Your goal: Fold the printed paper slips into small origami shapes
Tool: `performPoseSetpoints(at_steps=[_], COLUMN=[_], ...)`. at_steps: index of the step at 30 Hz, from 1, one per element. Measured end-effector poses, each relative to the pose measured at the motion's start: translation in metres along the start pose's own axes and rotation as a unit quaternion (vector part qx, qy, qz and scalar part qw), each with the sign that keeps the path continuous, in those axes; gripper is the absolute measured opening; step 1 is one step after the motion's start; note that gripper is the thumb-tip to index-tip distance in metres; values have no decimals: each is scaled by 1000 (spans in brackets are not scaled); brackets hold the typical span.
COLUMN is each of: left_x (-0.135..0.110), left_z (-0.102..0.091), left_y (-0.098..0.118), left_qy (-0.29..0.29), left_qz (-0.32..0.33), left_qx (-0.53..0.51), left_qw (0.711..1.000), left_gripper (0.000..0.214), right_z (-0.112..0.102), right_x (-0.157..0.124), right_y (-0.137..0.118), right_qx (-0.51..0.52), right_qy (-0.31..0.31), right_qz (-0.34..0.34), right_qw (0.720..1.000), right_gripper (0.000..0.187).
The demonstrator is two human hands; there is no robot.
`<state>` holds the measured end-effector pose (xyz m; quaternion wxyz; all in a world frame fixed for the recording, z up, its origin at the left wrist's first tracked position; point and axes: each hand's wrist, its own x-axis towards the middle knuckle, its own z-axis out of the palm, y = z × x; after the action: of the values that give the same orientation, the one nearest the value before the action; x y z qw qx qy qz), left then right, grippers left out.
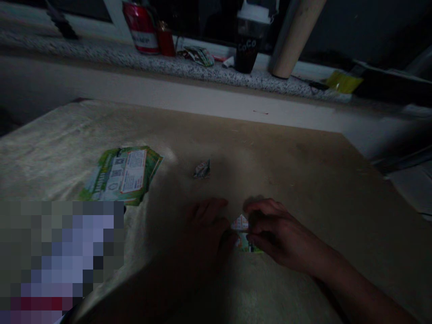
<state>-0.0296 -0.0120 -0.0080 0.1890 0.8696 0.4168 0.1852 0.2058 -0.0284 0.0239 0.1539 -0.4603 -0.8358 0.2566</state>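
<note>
Both hands meet over a small printed piece of paper (pixel 241 231) with green and white on it, lying on the tan board (pixel 303 180). My left hand (pixel 205 227) presses on its left side with fingers curled. My right hand (pixel 275 236) pinches its right edge with bent fingers. Most of the paper is hidden under the fingers. The scene is dim.
A stack of green printed sheets (pixel 123 174) lies to the left. A small folded paper piece (pixel 202 169) sits beyond my hands. On the speckled ledge behind stand a red canister (pixel 141 24), a dark cup (pixel 248 42) and a cardboard tube (pixel 293 36).
</note>
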Motion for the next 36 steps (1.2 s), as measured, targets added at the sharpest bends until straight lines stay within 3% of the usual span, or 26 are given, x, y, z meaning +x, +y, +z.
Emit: performPoseSetpoints(at_steps=[17, 36], left_x=[4, 6], left_z=[3, 3], left_y=[10, 13], left_qy=[7, 11], left_qz=[-57, -74], left_qx=[26, 25], left_qw=[998, 997], left_gripper=[15, 17], right_z=[11, 15], right_x=[-1, -1], right_y=[-6, -6], right_qx=[-37, -76], right_qy=[54, 74], right_qz=[66, 101], right_qw=[996, 989], right_gripper=[13, 16])
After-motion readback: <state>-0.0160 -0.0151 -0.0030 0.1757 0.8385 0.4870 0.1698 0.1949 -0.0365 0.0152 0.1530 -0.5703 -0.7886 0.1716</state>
